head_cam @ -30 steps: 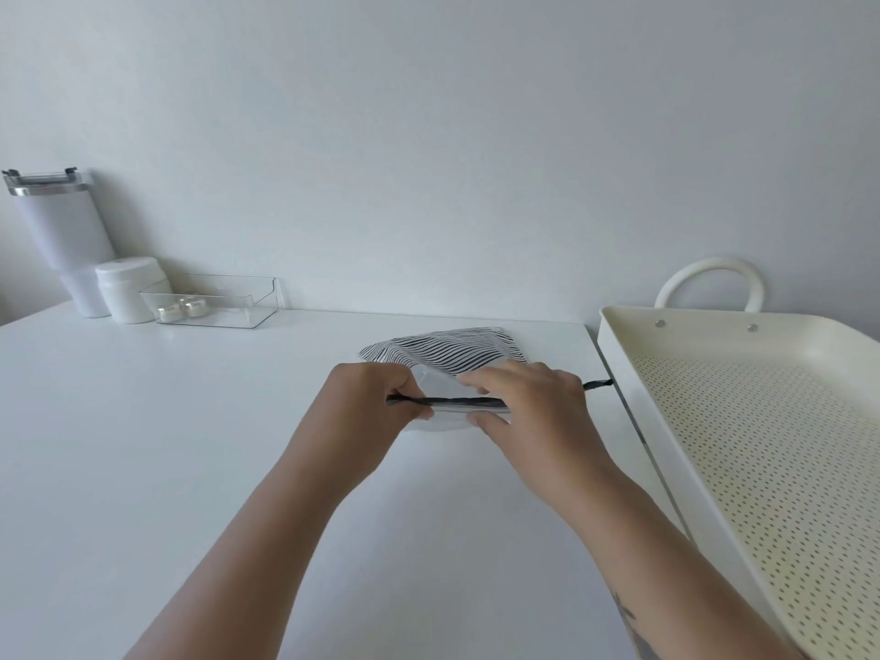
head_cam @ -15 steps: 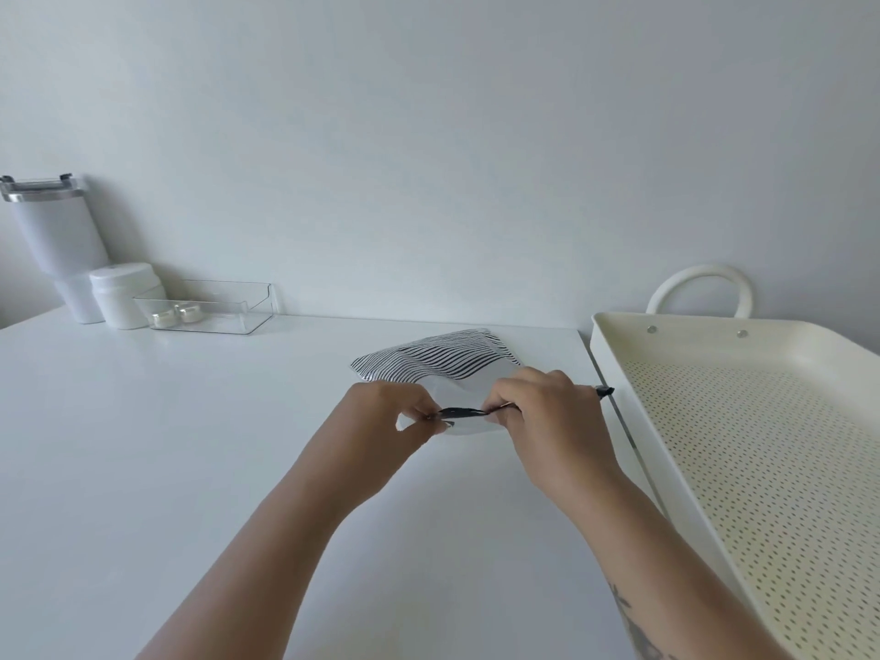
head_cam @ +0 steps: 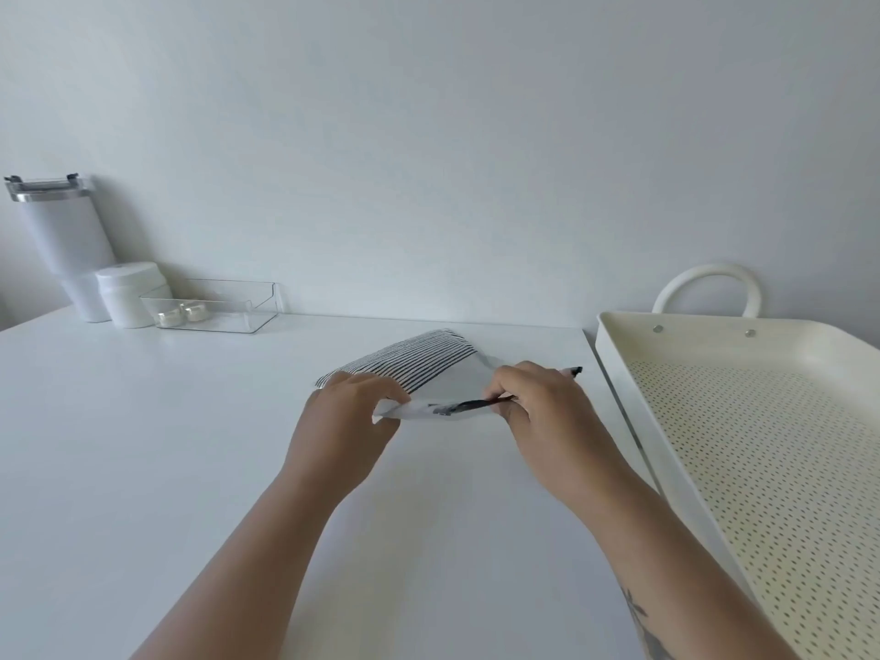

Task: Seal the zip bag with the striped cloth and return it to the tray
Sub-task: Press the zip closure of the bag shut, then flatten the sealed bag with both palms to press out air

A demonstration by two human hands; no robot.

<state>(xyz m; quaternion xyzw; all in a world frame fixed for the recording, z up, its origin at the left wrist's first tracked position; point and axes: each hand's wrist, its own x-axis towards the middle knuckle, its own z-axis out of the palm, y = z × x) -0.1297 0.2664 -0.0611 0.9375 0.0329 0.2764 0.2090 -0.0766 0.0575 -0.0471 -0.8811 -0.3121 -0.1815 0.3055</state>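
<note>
A clear zip bag (head_cam: 447,388) lies on the white table, with a black-and-white striped cloth (head_cam: 409,362) inside its far half. My left hand (head_cam: 347,421) pinches the bag's near left corner. My right hand (head_cam: 538,407) pinches the black zip strip (head_cam: 471,406) near its right end, and the strip's tip pokes out past my fingers. The near edge of the bag is lifted a little off the table. The cream perforated tray (head_cam: 628,383) with a loop handle stands just right of the bag.
At the back left stand a white tumbler (head_cam: 62,240), a white jar (head_cam: 131,297) and a clear plastic box (head_cam: 219,307) holding two small items. A wall runs close behind the table (head_cam: 166,445).
My right hand has slid right along the zip strip, from the bag's middle to its right end. My left hand keeps its hold on the left corner. The bag's near edge has lifted.
</note>
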